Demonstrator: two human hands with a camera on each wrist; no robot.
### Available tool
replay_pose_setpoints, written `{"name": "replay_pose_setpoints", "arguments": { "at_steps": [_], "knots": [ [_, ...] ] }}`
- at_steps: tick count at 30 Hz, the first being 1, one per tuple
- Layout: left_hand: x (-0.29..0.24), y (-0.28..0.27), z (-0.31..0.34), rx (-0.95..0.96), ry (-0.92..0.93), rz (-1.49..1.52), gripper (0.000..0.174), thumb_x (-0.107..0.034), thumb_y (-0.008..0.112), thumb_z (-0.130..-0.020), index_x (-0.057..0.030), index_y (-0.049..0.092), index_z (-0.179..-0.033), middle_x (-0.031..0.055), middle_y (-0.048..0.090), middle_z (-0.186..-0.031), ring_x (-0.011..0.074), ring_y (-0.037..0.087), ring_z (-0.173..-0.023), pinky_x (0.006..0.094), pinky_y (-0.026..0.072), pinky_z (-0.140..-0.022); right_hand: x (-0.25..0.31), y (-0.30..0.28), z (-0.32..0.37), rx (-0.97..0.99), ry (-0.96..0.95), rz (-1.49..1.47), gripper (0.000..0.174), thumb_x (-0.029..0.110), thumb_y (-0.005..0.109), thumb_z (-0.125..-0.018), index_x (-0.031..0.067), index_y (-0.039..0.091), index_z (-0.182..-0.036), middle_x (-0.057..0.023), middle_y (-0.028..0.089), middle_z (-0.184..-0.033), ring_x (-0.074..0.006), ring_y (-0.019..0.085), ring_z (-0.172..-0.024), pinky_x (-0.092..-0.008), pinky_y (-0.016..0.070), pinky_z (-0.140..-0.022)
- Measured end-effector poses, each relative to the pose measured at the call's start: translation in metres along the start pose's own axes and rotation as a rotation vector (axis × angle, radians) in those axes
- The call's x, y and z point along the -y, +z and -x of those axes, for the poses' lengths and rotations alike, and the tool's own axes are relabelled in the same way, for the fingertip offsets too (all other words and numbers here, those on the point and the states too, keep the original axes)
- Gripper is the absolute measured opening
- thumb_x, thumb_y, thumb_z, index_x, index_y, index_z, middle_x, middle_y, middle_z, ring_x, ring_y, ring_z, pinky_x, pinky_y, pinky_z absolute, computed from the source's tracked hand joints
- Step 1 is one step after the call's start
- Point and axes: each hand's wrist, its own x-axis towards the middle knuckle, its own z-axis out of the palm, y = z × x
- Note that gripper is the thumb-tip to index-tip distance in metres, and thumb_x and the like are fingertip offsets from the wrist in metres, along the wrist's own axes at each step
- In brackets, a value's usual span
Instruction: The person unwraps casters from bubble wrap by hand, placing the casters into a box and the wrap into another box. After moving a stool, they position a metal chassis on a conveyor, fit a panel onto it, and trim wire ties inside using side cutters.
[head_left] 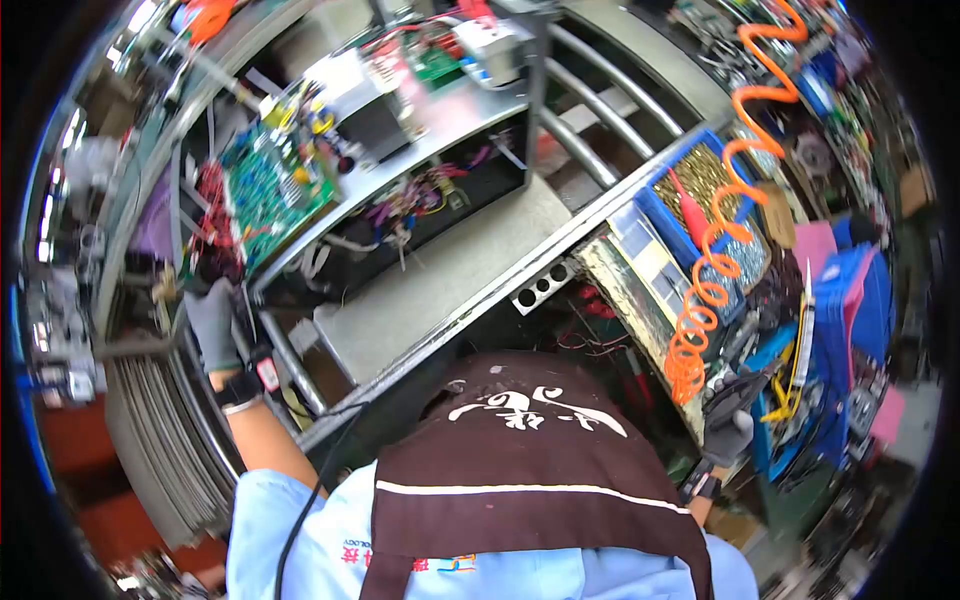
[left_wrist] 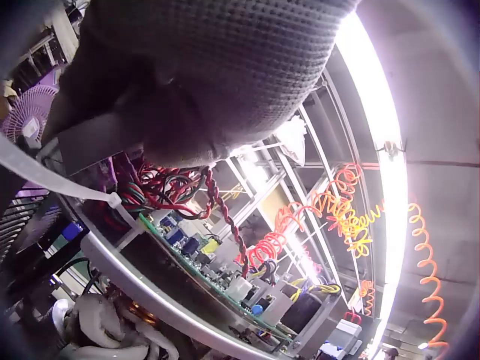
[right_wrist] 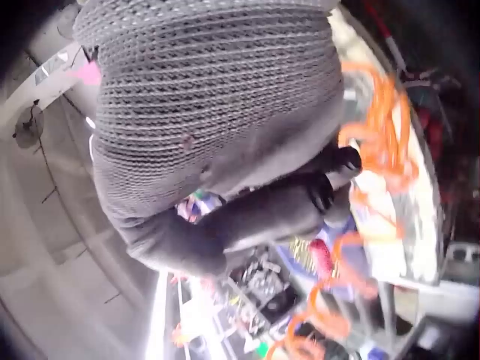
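Note:
My gloved left hand [head_left: 213,325] grips the near left corner of a metal chassis [head_left: 430,135]. In the left wrist view the grey glove [left_wrist: 217,67] fills the top, its fingertips partly hidden by the hand itself. Red and black wires [left_wrist: 161,187] bunch just below it, beside a green circuit board [left_wrist: 202,262] full of parts. Off to the right, my gloved right hand [head_left: 728,440] is low beside the bench edge. The right wrist view has its fingers curled round a dark cylindrical tool [right_wrist: 270,210], whose exact kind I cannot tell.
An orange coiled hose [head_left: 690,330] hangs over the right bench. Blue bins of screws [head_left: 700,180] hold a red-handled tool [head_left: 690,210]. Metal rails [head_left: 590,100] run behind the chassis. Stacked grey panels [head_left: 160,440] stand at left, and a power strip [head_left: 543,288] sits under the rail.

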Motion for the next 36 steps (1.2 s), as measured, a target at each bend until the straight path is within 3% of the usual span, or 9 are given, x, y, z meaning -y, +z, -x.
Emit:
{"name": "replay_pose_setpoints", "arguments": {
  "at_steps": [5, 6, 7, 10, 14, 15, 17, 23, 36],
  "knots": [
    [0.015, -0.004, 0.007, -0.179, 0.119, -0.363, 0.049, -0.007, 0.06, -0.067, 0.001, 0.046, -0.113, 0.0116, 0.058, -0.096, 0.0213, 0.057, -0.084, 0.0349, 0.0447, -0.076, -0.014, 0.139, -0.029, 0.561, 0.277, -0.05, 0.094, 0.037, 0.076, -0.05, 0.0087, 0.033, -0.129, -0.0022, 0.04, -0.088, -0.0157, 0.041, -0.076, -0.0279, 0.0367, -0.059],
    [-0.001, 0.01, 0.026, -0.258, 0.338, -0.354, 0.065, -0.006, 0.061, -0.067, 0.0014, 0.036, -0.126, 0.0176, 0.052, -0.113, 0.0283, 0.051, -0.104, 0.0388, 0.0414, -0.088, -0.033, 0.163, -0.038, 0.67, 0.355, -0.055, 0.087, 0.037, 0.075, -0.053, 0.0082, 0.036, -0.125, -0.0018, 0.04, -0.087, -0.0155, 0.042, -0.075, -0.0271, 0.037, -0.059],
    [-0.03, 0.022, 0.051, -0.502, 0.592, -0.971, 0.073, -0.005, 0.062, -0.068, 0.0003, 0.028, -0.132, 0.0191, 0.045, -0.122, 0.0333, 0.042, -0.114, 0.04, 0.038, -0.094, -0.054, 0.187, -0.048, 0.773, 0.428, -0.059, 0.08, 0.036, 0.074, -0.056, 0.0078, 0.038, -0.121, -0.0014, 0.04, -0.085, -0.0152, 0.042, -0.073, -0.0264, 0.0372, -0.06],
    [-0.031, 0.046, 0.099, -0.505, 0.883, -0.659, 0.052, -0.004, 0.062, -0.068, -0.0008, 0.044, -0.117, 0.0169, 0.05, -0.112, 0.0315, 0.045, -0.106, 0.0419, 0.0351, -0.092, -0.119, 0.235, -0.078, 0.683, 0.261, 0.53, 0.06, 0.027, 0.07, -0.061, 0.0042, 0.044, -0.109, -0.0039, 0.042, -0.085, -0.0159, 0.044, -0.072, -0.0254, 0.0389, -0.062],
    [-0.029, 0.121, 0.119, 0.661, 0.265, 0.043, 0.023, -0.005, 0.053, -0.08, -0.0029, 0.058, -0.101, 0.0065, 0.06, -0.087, 0.0129, 0.055, -0.072, 0.0241, 0.0451, -0.066, -0.203, 0.233, -0.138, 0.479, -0.027, 1.167, 0.058, 0.029, 0.071, -0.061, 0.0006, 0.043, -0.102, -0.0138, 0.047, -0.092, -0.0256, 0.049, -0.085, -0.0332, 0.0414, -0.073],
    [-0.04, 0.146, 0.12, 0.793, -0.241, 0.299, 0.023, -0.012, 0.05, -0.084, -0.0024, 0.058, -0.104, 0.004, 0.061, -0.084, 0.0081, 0.054, -0.067, 0.0215, 0.0441, -0.058, -0.207, 0.243, -0.142, 0.451, -0.258, 1.339, 0.06, 0.032, 0.072, -0.06, 0.0005, 0.042, -0.102, -0.0164, 0.048, -0.095, -0.0292, 0.05, -0.09, -0.0357, 0.0415, -0.077],
    [-0.058, 0.201, 0.113, 0.999, -0.289, 0.329, 0.029, -0.024, 0.048, -0.091, -0.0034, 0.056, -0.11, 0.0039, 0.063, -0.089, 0.0059, 0.052, -0.061, 0.0192, 0.0429, -0.05, -0.209, 0.258, -0.153, 0.358, -0.558, 1.494, 0.065, 0.033, 0.077, -0.058, 0.0026, 0.043, -0.104, -0.0157, 0.051, -0.097, -0.0323, 0.05, -0.093, -0.0405, 0.0416, -0.08],
    [-0.068, 0.331, 0.099, 0.787, -0.984, 1.098, 0.033, -0.035, 0.045, -0.092, -0.0049, 0.051, -0.103, 0.0117, 0.062, -0.094, 0.0081, 0.048, -0.053, 0.0158, 0.0324, -0.04, -0.19, 0.283, -0.174, 0.493, -0.779, 1.542, 0.068, 0.03, 0.077, -0.054, 0.0035, 0.043, -0.106, -0.0132, 0.047, -0.099, -0.0315, 0.048, -0.095, -0.0392, 0.0434, -0.077],
    [-0.05, 0.351, 0.106, 0.705, -0.871, 1.209, 0.021, -0.017, 0.039, -0.093, -0.0057, 0.051, -0.106, 0.0063, 0.062, -0.082, 0.0144, 0.059, -0.063, 0.0229, 0.0459, -0.05, -0.183, 0.284, -0.195, 0.671, -0.913, 1.596, 0.06, 0.03, 0.069, -0.058, 0.0059, 0.045, -0.108, -0.0124, 0.047, -0.094, -0.0298, 0.048, -0.091, -0.0395, 0.0416, -0.073]
  ]
}}
